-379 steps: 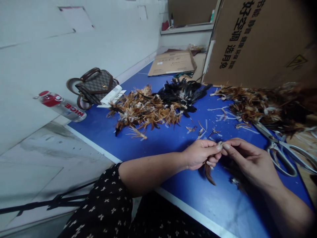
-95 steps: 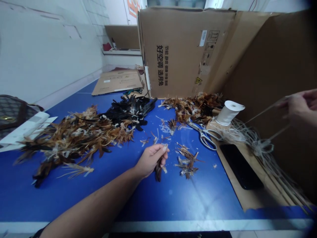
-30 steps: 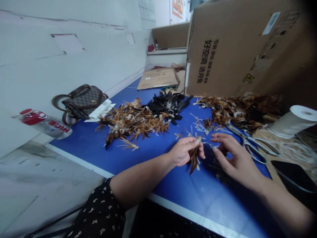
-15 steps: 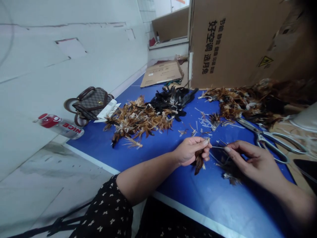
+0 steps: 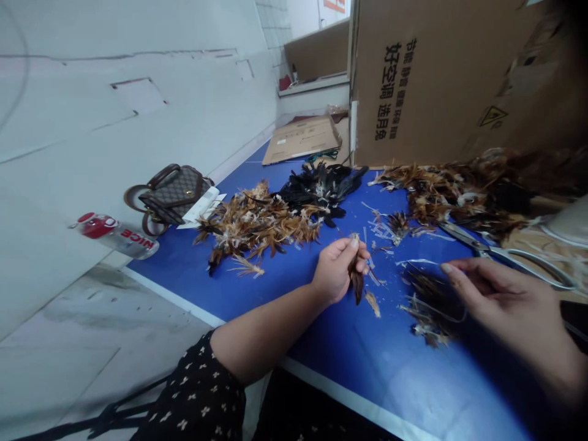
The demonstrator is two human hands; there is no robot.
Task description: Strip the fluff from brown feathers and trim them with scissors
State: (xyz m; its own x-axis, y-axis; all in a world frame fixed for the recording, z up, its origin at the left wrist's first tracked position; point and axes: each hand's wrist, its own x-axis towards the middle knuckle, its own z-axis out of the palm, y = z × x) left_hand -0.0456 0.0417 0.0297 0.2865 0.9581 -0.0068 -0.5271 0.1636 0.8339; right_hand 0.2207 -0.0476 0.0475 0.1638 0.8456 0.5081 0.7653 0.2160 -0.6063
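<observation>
My left hand pinches a small bundle of dark brown feathers by the quill ends, tips hanging toward the blue table. A thin pale thread runs from that bundle toward my right hand, whose fingers are curled around it above a small heap of loose dark feathers. A single brown feather lies on the table just below the bundle.
Piles of orange-brown feathers, black feathers and mixed brown feathers lie farther back. Scissors rest at the right. A large cardboard box, a handbag and a water bottle stand around.
My hands have drawn apart: the left lifted the bundle up and left, the right moved rightward with the thread stretched between. A brown feather now lies on the table below the bundle.
</observation>
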